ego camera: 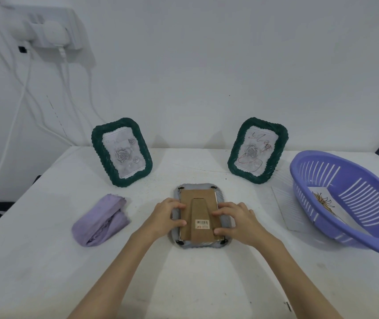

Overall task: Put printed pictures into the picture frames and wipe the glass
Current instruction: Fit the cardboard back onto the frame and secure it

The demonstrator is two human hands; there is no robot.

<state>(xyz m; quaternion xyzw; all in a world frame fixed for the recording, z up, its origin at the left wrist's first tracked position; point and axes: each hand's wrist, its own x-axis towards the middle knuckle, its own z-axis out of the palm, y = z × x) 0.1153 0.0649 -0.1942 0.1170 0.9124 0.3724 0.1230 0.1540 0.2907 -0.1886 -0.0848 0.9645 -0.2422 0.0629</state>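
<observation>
A grey picture frame lies face down in the middle of the table, its brown cardboard back with a folded stand facing up. My left hand holds the frame's left side, fingers curled onto the backing. On the right side my right hand does the same, fingertips on the cardboard edge. Two dark green frames stand upright at the back, one on the left and one on the right, each with a rose picture inside. A folded lilac cloth lies to the left.
A purple plastic basket sits at the right, holding a printed picture. A white sheet lies beside the basket. White cables hang from a wall socket at the upper left. A black chair part shows past the table's left edge.
</observation>
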